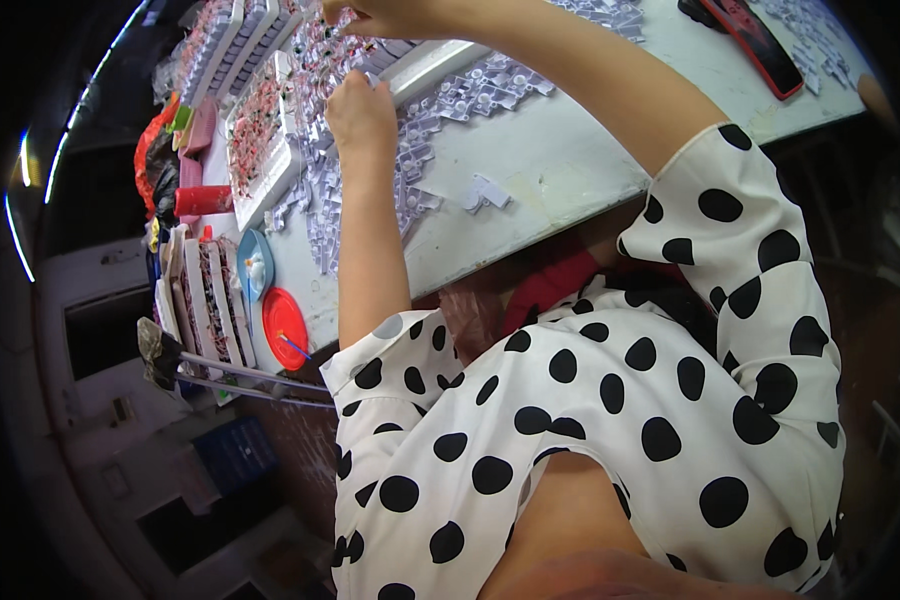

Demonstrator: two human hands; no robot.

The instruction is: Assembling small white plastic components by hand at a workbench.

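Observation:
My left hand (361,108) is closed in a pinch above a heap of small white plastic parts (327,215). What it holds, if anything, is too small to make out. My right hand (395,14) reaches across to the top edge of the picture, its fingertips drawn together over a bed of small parts with red and metallic bits (310,62). Whatever lies between those fingers is hidden. Beside the hands, a white tray edge (438,68) runs along the scattered white parts. Left of my left hand, another white tray (283,165) holds many small reddish pieces.
At the left edge stand a red cylinder (203,201), a blue dish (253,245) with white stuff, and a red round lid (285,328) with a thin stick. Stacked trays (205,300) sit beside them. A red-edged phone (755,45) lies at the far right.

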